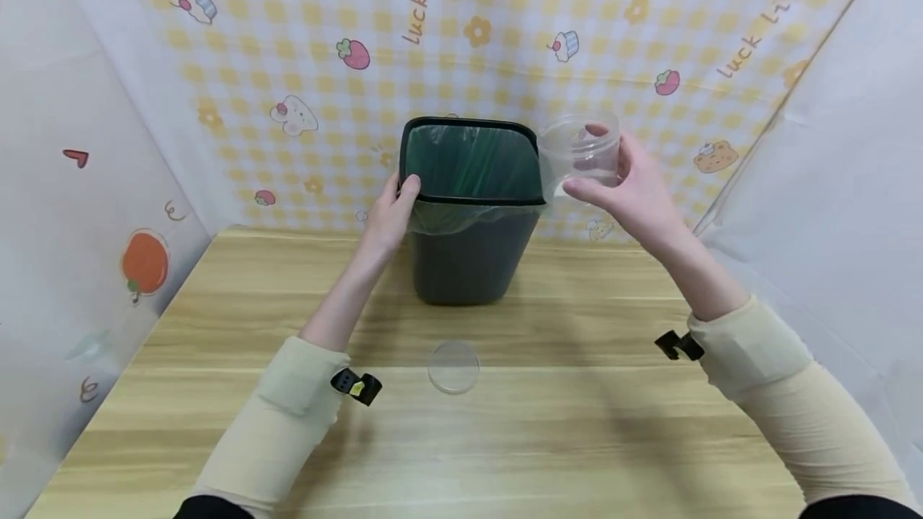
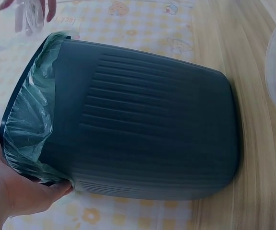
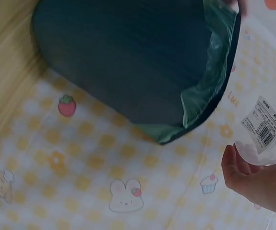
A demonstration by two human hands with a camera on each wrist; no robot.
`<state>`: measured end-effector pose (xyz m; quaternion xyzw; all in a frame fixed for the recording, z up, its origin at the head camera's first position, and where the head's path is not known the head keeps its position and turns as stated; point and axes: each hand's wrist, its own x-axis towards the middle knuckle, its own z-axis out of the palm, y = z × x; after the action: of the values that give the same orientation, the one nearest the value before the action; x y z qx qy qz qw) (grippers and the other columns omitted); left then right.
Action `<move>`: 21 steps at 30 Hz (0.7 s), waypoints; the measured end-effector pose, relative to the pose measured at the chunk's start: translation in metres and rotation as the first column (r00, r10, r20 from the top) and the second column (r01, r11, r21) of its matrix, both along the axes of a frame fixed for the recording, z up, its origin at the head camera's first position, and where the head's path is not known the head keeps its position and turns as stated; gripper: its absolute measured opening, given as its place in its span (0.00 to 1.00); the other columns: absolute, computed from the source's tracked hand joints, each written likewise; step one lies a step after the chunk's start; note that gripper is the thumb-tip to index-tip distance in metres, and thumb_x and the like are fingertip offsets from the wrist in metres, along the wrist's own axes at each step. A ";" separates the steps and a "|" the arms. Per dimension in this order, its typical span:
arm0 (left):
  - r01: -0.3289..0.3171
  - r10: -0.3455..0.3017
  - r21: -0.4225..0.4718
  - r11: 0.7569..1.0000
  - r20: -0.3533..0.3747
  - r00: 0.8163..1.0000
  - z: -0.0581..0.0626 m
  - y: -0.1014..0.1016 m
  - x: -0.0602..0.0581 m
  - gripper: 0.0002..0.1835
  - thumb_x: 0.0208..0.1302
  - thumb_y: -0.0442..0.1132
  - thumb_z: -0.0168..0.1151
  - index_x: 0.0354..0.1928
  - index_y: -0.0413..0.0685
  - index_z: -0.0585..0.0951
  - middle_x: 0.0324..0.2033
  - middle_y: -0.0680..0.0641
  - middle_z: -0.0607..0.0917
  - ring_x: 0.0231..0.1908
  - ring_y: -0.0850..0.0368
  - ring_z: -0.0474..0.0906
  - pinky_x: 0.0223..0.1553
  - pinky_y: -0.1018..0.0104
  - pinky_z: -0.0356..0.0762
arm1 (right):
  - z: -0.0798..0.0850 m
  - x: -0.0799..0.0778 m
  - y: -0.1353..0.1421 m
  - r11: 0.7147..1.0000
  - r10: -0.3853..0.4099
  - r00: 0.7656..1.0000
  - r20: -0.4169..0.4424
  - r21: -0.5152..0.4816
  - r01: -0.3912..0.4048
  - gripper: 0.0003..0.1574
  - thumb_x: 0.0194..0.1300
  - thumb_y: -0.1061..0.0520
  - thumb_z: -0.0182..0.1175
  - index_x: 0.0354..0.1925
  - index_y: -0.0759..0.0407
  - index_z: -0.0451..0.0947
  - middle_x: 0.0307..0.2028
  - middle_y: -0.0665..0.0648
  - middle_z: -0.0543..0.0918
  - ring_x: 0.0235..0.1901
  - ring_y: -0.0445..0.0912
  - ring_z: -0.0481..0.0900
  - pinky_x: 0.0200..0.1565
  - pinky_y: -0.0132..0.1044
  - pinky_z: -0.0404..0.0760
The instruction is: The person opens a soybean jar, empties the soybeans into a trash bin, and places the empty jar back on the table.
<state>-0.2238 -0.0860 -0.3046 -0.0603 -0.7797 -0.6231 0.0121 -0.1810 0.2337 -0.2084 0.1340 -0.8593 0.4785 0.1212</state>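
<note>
A dark trash can (image 1: 469,263) stands upright at the back of the table, lined with a thin green bag (image 1: 472,162) folded over its black rim. At its left front corner my left hand (image 1: 389,219) grips the rim and liner, thumb on top. My right hand (image 1: 642,191) holds a clear round plastic tub (image 1: 577,154) up beside the can's right rim. A white barcode label (image 3: 262,124) shows on the tub in the right wrist view. Whether the tub contains anything, I cannot tell. A clear round lid (image 1: 453,367) lies flat on the table in front of the can.
The wood-grain table (image 1: 541,439) ends at a yellow checked backdrop (image 1: 324,150) close behind the can. White sheets (image 1: 65,142) hang at the left and right sides.
</note>
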 end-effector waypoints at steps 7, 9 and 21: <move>0.010 -0.010 0.002 1.000 -0.010 1.000 0.001 -0.001 -0.001 0.37 0.79 0.64 0.40 0.83 0.61 0.51 0.82 0.49 0.55 0.81 0.48 0.52 0.80 0.45 0.52 | -0.040 0.020 -0.008 0.987 0.114 0.990 -0.086 -0.099 -0.123 0.46 0.57 0.67 0.73 0.71 0.56 0.67 0.61 0.61 0.79 0.58 0.41 0.79 0.56 0.25 0.77; 0.014 -0.014 0.006 1.000 -0.012 1.000 0.002 -0.001 -0.002 0.37 0.79 0.64 0.40 0.83 0.61 0.52 0.82 0.49 0.56 0.81 0.48 0.53 0.80 0.45 0.52 | -0.054 0.024 -0.009 0.976 0.157 0.982 -0.108 -0.133 -0.171 0.48 0.54 0.71 0.73 0.70 0.59 0.67 0.61 0.64 0.79 0.59 0.43 0.79 0.57 0.26 0.77; 0.022 -0.022 0.021 1.000 -0.033 0.999 0.002 -0.002 -0.002 0.36 0.78 0.64 0.42 0.82 0.61 0.55 0.81 0.49 0.58 0.80 0.50 0.55 0.80 0.47 0.53 | -0.143 0.040 -0.008 0.977 0.214 0.976 0.033 -0.014 -0.214 0.54 0.48 0.64 0.81 0.69 0.57 0.65 0.65 0.59 0.81 0.64 0.53 0.77 0.61 0.34 0.77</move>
<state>-0.2260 -0.0878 -0.3028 -0.0787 -0.7721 -0.6304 0.0185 -0.1406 0.2253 -0.3516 0.2168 -0.8392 0.4956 0.0552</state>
